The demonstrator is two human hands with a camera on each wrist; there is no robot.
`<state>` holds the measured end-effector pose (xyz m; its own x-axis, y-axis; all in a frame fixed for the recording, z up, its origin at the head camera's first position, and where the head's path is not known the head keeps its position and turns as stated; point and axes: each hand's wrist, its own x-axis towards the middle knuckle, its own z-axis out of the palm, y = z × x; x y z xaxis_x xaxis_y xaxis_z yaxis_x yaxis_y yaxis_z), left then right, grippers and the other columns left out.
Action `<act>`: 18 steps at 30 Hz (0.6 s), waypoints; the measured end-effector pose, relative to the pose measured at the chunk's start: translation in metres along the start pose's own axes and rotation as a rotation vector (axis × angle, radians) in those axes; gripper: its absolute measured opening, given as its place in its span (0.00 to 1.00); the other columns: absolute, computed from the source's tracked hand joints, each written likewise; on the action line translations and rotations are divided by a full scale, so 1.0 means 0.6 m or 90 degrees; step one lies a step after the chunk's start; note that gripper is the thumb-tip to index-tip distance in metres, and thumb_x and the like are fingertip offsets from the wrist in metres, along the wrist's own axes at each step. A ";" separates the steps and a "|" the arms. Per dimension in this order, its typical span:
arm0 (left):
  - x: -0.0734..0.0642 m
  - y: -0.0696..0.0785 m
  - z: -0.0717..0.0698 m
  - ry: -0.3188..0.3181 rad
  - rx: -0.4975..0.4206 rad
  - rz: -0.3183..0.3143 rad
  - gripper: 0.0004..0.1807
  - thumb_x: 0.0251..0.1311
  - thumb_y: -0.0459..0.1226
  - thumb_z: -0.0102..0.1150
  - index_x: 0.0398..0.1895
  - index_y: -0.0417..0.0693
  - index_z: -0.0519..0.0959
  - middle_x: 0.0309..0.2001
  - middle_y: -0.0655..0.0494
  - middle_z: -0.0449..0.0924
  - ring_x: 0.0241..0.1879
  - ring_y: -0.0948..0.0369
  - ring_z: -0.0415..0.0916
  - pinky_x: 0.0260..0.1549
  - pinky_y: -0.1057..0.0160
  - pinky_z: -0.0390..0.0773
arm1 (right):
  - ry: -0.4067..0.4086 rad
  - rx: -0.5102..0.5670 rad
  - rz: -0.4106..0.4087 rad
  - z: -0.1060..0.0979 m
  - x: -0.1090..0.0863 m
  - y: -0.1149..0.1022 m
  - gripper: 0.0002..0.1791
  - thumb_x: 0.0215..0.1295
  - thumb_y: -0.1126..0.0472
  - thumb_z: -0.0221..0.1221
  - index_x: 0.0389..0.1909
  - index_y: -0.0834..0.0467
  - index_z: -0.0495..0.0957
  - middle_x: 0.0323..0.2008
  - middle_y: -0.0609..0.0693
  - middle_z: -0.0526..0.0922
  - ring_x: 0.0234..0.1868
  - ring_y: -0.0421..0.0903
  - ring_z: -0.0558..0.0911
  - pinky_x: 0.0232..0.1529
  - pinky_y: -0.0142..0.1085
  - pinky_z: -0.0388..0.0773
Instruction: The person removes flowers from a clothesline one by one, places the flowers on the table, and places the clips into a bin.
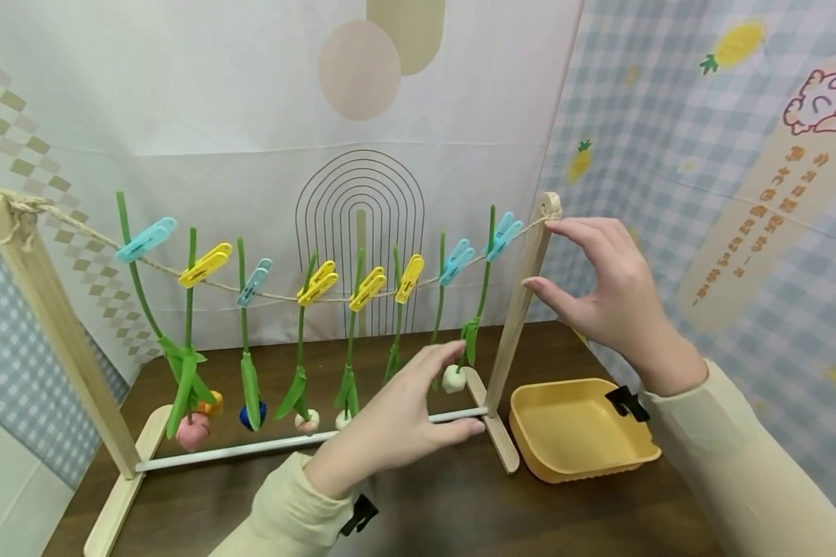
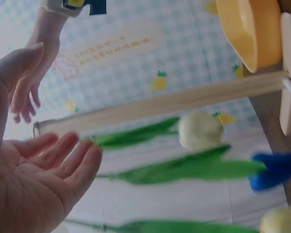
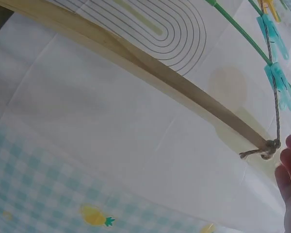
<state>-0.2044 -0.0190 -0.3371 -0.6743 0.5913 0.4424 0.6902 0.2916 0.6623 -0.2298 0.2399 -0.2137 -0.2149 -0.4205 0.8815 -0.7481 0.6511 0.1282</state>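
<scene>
Several artificial tulips hang heads-down from a twine rope [image 1: 279, 296], each stem clipped by a blue clothespin [image 1: 146, 240] or a yellow clothespin [image 1: 205, 265]. The heads include a pink tulip [image 1: 193, 432], a blue one [image 2: 272, 171] and a white one [image 1: 453, 379]. My left hand [image 1: 397, 422], fingers spread and thumb apart, is held before the right half of the row, overlapping some flowers in the head view. Up by the top of the right wooden post [image 1: 522, 309], my right hand [image 1: 609, 282] holds nothing; its fingertips are right at the rope knot [image 3: 269, 148].
The wooden rack has a left post [image 1: 63, 325], flat feet and a white crossbar [image 1: 251, 450] low down. Right of it, a yellow plastic basin [image 1: 585, 468] sits on the dark brown table [image 1: 446, 510]. Patterned cloth hangs behind and to the right.
</scene>
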 end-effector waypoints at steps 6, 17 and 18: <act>0.043 0.015 0.017 0.052 -0.012 0.010 0.53 0.57 0.60 0.61 0.77 0.57 0.43 0.74 0.60 0.47 0.70 0.63 0.50 0.64 0.52 0.61 | -0.049 -0.039 -0.040 0.006 0.020 0.010 0.34 0.62 0.42 0.61 0.56 0.67 0.75 0.50 0.61 0.79 0.54 0.61 0.73 0.60 0.50 0.63; 0.098 0.007 0.027 0.056 -0.019 -0.013 0.57 0.56 0.64 0.57 0.78 0.52 0.35 0.76 0.53 0.40 0.73 0.59 0.44 0.66 0.49 0.57 | -0.145 -0.103 -0.029 0.023 0.042 0.020 0.36 0.70 0.37 0.48 0.64 0.62 0.69 0.56 0.61 0.75 0.64 0.60 0.64 0.66 0.54 0.51; 0.103 0.007 0.027 0.059 -0.017 -0.010 0.57 0.57 0.63 0.56 0.78 0.51 0.35 0.76 0.53 0.41 0.73 0.59 0.44 0.66 0.50 0.57 | -0.147 -0.105 -0.026 0.024 0.042 0.021 0.35 0.71 0.37 0.46 0.64 0.62 0.69 0.56 0.60 0.75 0.65 0.59 0.64 0.66 0.54 0.50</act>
<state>-0.2388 0.0312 -0.3168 -0.7069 0.5140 0.4859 0.6735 0.2793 0.6844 -0.2539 0.2284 -0.1964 -0.3382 -0.5683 0.7501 -0.6510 0.7169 0.2496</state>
